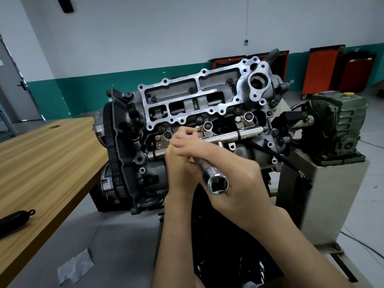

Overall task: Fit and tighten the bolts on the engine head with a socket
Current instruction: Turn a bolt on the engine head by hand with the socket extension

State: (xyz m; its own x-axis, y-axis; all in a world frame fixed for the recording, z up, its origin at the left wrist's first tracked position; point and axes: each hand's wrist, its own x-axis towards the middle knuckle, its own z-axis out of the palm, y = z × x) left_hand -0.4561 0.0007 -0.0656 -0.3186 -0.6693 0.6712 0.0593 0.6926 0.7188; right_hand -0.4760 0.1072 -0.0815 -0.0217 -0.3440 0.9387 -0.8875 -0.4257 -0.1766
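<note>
Both hands meet at centre, before the engine head [207, 96]. The left hand [182, 148] curls its fingers round the socket wrench [209, 175] near its crossbar, which points to 2 o'clock. The right hand [239, 183] grips the shaft; how its fingers lie cannot be told. A wooden table [41, 159] sits at 9 o'clock

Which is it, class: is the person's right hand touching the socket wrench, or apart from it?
Touching. The head view shows the right hand closed round the socket wrench, on the shaft just behind its open socket end, with no gap visible.
</note>
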